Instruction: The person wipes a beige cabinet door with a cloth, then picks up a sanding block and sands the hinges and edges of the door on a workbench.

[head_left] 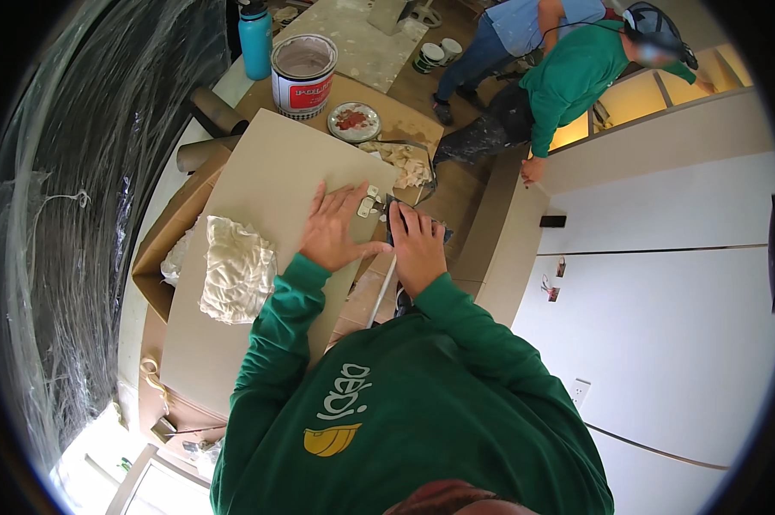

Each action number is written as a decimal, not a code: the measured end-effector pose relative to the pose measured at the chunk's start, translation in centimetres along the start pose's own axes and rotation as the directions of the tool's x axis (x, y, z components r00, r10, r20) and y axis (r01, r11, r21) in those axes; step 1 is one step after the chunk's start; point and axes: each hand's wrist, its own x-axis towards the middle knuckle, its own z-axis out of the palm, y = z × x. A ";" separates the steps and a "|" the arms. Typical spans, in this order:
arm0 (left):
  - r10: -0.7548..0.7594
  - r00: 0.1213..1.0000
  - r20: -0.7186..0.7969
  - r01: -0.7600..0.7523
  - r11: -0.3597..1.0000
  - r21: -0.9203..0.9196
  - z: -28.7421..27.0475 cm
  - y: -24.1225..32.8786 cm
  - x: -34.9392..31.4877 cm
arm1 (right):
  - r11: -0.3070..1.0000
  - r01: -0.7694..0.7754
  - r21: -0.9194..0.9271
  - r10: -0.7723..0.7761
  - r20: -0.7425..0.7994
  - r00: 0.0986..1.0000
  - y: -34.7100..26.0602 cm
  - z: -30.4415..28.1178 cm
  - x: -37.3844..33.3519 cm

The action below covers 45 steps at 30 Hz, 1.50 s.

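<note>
A flat beige cabinet door [267, 176] lies in front of me, with a metal hinge [370, 202] fixed near its right edge. My left hand [329, 227] rests on the door, palm down with fingers spread, just left of the hinge. At the door's right edge my right hand [417, 245] is curled over a dark blue-grey sheet [396, 219], which looks like sandpaper and is mostly hidden under the fingers. My left thumb reaches close to the right hand. A folded cream cloth [237, 270] sits on the door, left of my left forearm.
Beyond the door stand a paint can [304, 77], its lid [354, 122], a crumpled rag [405, 163] and a blue bottle [254, 41]. A cardboard box [169, 236] is on the left, near plastic sheeting [70, 197]. Two people work at far right; one in green [576, 73] leans over shelving.
</note>
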 end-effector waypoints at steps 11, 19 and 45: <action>-0.040 0.999 -0.014 0.038 0.990 -0.135 -0.5 0.1 0.2 | 0.994 0.108 0.032 -0.109 0.056 0.992 0.8 -1.8 1.1; -0.078 0.997 -0.018 0.073 0.983 -0.170 -0.4 0.0 0.3 | 0.994 0.106 0.014 -0.107 0.131 0.986 0.7 -2.2 2.0; 0.006 0.999 0.053 0.001 0.991 -0.130 -0.3 0.0 -0.4 | 0.990 0.007 -0.140 -0.010 -0.023 1.000 -1.0 1.3 0.8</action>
